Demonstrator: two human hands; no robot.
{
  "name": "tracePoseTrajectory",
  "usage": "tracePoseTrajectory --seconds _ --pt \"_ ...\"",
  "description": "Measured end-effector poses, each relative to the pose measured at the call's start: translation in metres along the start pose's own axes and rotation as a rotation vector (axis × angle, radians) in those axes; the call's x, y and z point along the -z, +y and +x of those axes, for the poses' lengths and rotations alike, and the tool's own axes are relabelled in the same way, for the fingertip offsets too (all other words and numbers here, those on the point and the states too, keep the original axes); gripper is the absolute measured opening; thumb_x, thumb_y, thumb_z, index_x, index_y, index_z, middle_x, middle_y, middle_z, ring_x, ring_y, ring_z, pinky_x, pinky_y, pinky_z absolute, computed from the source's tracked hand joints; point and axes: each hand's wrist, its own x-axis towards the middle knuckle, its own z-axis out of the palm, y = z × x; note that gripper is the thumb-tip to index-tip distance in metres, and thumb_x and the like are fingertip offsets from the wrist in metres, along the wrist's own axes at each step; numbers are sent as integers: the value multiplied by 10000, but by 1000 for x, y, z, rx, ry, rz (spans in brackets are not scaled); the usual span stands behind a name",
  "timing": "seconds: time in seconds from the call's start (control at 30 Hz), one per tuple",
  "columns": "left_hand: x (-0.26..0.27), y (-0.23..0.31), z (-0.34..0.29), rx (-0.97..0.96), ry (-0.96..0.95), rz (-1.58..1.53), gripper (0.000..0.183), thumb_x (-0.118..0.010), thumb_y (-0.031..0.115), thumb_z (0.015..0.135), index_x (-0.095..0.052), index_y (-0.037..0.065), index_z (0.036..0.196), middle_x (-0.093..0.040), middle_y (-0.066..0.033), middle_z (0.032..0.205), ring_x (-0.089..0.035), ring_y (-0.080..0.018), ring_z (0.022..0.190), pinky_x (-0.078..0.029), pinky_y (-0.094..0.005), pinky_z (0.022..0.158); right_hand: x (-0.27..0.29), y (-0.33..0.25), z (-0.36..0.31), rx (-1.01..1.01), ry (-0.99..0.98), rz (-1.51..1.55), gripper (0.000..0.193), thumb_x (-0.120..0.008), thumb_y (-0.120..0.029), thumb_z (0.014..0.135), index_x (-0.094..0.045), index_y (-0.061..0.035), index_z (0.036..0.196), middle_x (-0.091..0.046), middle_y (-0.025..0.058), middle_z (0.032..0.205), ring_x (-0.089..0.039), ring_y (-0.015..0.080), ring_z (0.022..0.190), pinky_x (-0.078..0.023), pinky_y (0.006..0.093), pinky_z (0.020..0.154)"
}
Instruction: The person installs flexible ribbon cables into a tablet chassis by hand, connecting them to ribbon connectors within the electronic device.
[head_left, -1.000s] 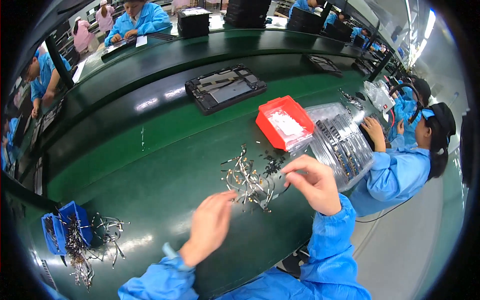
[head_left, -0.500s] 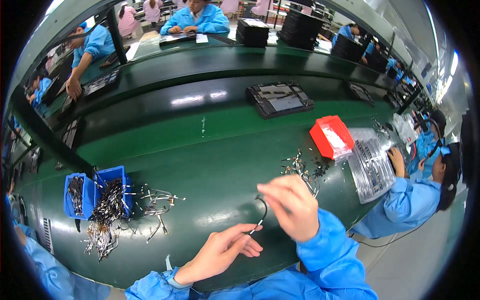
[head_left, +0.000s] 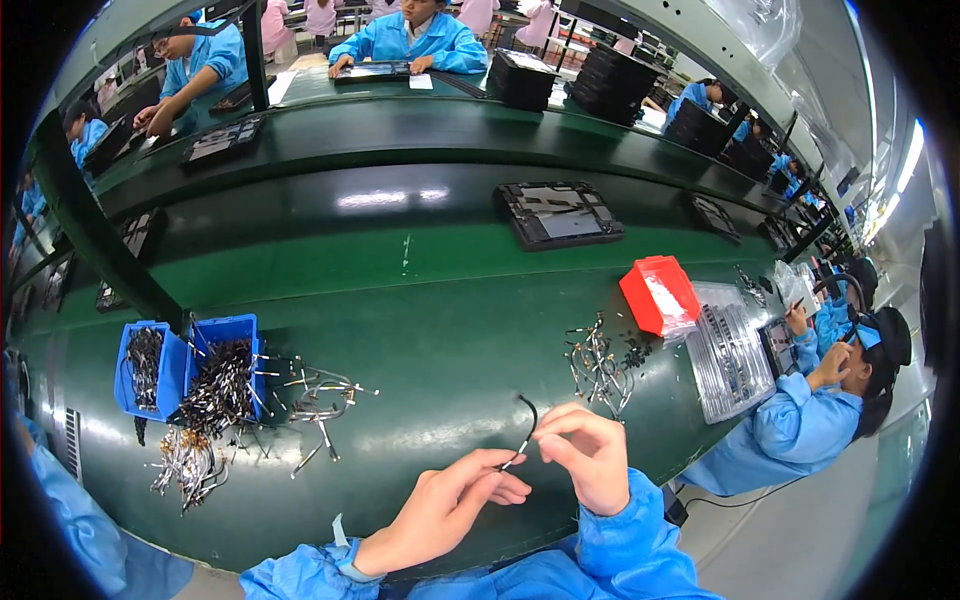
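Observation:
A short, curved black cable (head_left: 534,415) with a pale lower end stands up from the fingertips of my left hand (head_left: 445,505), which pinches it near that end. Close beside the cable is my right hand (head_left: 588,455), thumb and forefinger drawn together; anything between them is too small to make out. I cannot tell whether those fingertips touch the cable. More such cables lie in a loose pile (head_left: 600,365) beyond my right hand. To the left, another loose bunch of cables (head_left: 325,400) lies beside a blue bin (head_left: 225,328) filled with them.
A second blue bin (head_left: 124,385) adjoins the first, with cables spilling in front (head_left: 190,470). Right of centre stand a red bin (head_left: 640,300) with white pieces and a clear tray (head_left: 730,395). A black device housing (head_left: 560,215) lies further back. Co-workers sit opposite and at right.
My right hand has come down and in, its fingers closing together beside the cable. My left hand keeps its pinch. The co-worker at right has raised a hand toward the head.

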Motion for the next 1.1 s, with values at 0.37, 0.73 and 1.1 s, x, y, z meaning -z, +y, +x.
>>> tracePoseTrajectory --seconds 0.37,0.73,1.1 --pt "-19 -3 10 -93 -29 204 317 -400 26 1016 -461 -17 1325 -691 -179 1020 -698 -276 964 -564 -355 855 14 8 -15 154 -22 -159 197 -731 40 786 -742 1 980 -695 126 953 -663 201 904 -534 291 822" --pt "-51 -2 25 95 29 179 124 -487 10 982 -562 -33 1072 -705 -169 934 -720 -247 866 -573 -315 761 13 23 -48 492 352 -609 263 -761 46 703 -755 -42 950 -702 82 924 -663 244 822 -548 321 731" --pt "-87 -9 14 -10 -86 870 129 -608 50 931 -634 16 1053 -652 -212 848 -661 -314 735 -520 -352 661 28 65 -101 451 390 -134 205 -698 3 832 -692 55 1031 -667 162 1068 -647 323 976 -531 369 825"
